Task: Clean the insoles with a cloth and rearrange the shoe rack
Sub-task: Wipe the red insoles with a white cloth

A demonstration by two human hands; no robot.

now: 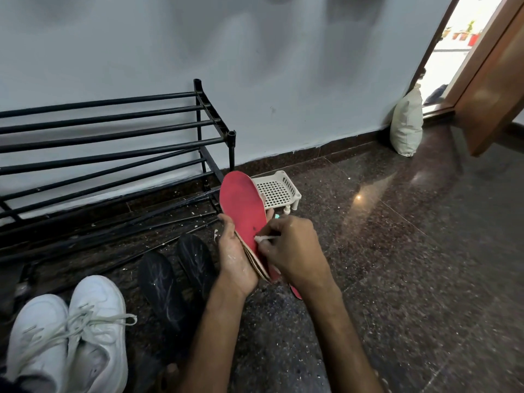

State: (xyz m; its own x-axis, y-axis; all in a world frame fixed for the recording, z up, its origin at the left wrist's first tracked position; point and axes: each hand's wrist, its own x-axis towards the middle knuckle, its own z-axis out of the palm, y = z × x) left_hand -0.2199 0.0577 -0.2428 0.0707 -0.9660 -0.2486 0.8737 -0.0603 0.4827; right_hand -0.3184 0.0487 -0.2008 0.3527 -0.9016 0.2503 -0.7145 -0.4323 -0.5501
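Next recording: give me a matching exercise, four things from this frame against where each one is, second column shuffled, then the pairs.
1 insole
2 cloth
3 sneakers
4 sack

A pinched by the right hand
B on the floor, bottom left
C held in the left hand
D leaning on the wall

Pairs: 1-C, 2-A, 3-B, 4-D

You face a glossy speckled dark stone floor (397, 265) and a black metal-tube shoe rack (232, 150). The red foot-shaped insole (241, 205) looks matt and scuffed; the white lattice basket (279, 191) is smooth plastic.
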